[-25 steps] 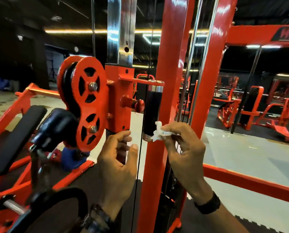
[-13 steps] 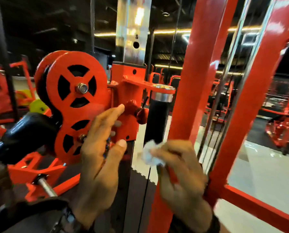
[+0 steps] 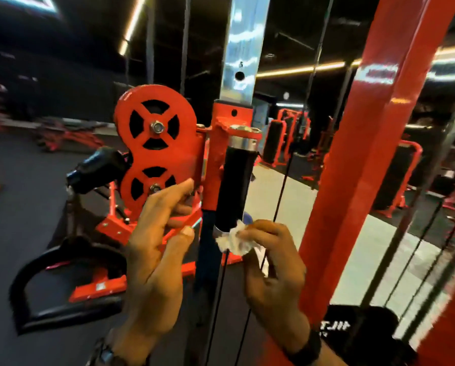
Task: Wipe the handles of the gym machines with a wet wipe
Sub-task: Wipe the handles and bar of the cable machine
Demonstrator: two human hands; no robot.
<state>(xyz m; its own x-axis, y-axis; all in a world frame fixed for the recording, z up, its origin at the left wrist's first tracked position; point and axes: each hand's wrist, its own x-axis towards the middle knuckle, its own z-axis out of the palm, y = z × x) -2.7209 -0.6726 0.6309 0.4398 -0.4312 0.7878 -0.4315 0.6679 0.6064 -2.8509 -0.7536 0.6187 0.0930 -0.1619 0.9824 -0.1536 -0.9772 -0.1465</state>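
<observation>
The step in hand seems to be the wiping of the black handle (image 3: 235, 186), which stands upright at the centre of the frame. The right hand (image 3: 271, 270), lower centre, pinches a crumpled wipe (image 3: 234, 240) in its fingertips, and the wipe touches the bottom end of the handle. The left hand (image 3: 155, 249), just left of it, is open with relaxed fingers and holds nothing, near the red pulley (image 3: 155, 151). Next the wipe probably must go up along the handle and around it.
</observation>
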